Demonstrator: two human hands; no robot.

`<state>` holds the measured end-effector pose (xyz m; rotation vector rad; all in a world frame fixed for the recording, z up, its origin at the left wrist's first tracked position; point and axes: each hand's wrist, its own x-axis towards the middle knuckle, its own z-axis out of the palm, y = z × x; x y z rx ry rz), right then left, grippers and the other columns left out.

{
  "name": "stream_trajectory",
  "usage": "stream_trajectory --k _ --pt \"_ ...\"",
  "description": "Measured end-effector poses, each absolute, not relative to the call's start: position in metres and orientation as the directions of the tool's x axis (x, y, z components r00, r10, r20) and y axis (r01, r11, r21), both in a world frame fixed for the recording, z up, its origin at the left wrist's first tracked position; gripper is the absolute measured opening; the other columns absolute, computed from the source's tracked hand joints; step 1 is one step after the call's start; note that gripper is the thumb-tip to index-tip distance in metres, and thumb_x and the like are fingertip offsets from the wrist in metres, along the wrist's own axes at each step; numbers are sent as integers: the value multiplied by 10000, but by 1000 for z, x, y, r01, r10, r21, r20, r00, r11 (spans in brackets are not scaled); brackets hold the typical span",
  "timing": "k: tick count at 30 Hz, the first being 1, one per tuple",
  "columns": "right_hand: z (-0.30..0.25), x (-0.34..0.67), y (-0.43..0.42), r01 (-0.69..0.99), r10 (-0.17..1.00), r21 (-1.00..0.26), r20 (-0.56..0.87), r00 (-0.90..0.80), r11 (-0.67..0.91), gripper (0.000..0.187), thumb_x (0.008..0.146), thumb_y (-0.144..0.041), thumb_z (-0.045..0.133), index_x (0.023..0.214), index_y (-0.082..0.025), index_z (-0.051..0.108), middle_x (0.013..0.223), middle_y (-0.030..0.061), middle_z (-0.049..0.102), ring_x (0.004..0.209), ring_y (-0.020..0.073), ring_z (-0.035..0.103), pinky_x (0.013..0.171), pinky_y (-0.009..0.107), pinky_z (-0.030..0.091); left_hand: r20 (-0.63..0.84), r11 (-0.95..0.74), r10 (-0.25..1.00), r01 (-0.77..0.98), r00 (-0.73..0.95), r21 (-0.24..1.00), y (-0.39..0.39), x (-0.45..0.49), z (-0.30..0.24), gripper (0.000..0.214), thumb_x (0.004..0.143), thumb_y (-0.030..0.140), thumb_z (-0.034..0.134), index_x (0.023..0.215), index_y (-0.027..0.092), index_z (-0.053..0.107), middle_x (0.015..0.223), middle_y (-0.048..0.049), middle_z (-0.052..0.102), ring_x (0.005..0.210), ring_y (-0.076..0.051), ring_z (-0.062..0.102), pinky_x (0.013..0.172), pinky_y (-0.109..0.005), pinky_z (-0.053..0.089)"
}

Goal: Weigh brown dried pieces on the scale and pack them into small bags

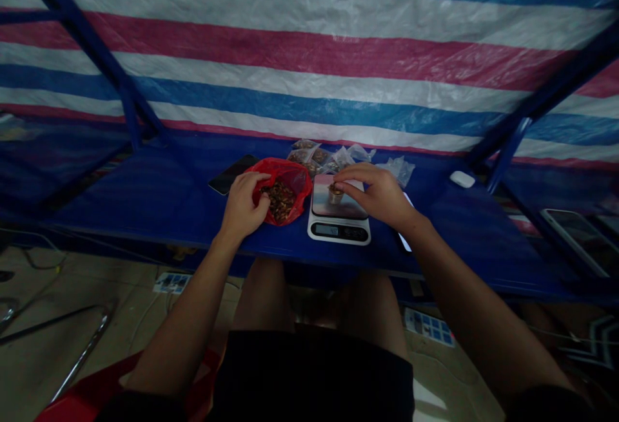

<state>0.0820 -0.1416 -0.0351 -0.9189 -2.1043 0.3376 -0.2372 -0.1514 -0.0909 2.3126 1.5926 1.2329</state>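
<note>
Head view: on a blue bench (145,183), a digital kitchen scale (338,232) carries a small cup (335,194) of brown pieces at the centre of its platform, beneath the right hand (374,193), whose loosely arched fingers (348,174) may or may not touch the cup. Left of the scale, the left hand (242,206) curls half-closed fingers (258,183) into a red plastic bag (297,180) of similar pieces, its hold hidden. Fingers kept off the cup let the display settle.
</note>
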Motion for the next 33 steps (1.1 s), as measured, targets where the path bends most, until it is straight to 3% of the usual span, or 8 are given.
stream_trajectory --k 9,17,23,27,33 --pt "-34 86 -155 536 734 -533 619 -280 655 166 1000 -327 668 1032 -266 819 1107 71 838 1088 273 768 1019 473 585 597 -473 791 753 133 459 -152 -238 -91 385 890 239 547 1255 218 669 1315 -117 726 1293 -328 627 1168 -569 490" --pt "-63 99 -162 493 775 -701 626 80 516 190 996 -350 661 1076 -230 784 1122 85 816 1050 250 754 874 405 602 702 -501 705 769 97 396 -161 -235 -88 341 924 278 560 1243 237 672 1341 -105 723 1332 -314 618 1192 -546 461" --pt "-91 101 -144 401 756 -801 576 312 445 165 960 -346 661 1000 -231 772 1036 55 815 974 248 748 889 450 607 855 -684 491 683 169 258 -168 -237 -91 151 934 203 597 1024 220 717 1000 -73 785 978 -256 723 950 -439 570" --pt "-90 102 -111 374 709 -792 604 364 483 146 939 -291 641 969 -221 766 976 58 804 918 232 737 894 445 594 785 -715 561 632 263 299 -167 -235 -92 158 968 169 579 954 198 734 917 -67 787 877 -214 746 837 -353 593" --pt "-97 100 -69 274 706 -831 555 440 483 134 907 -286 623 937 -211 730 924 58 776 876 229 721 887 446 578 706 -678 632 669 321 303 -161 -232 -95 177 957 197 639 1044 199 794 1034 -83 822 970 -240 763 935 -394 602"
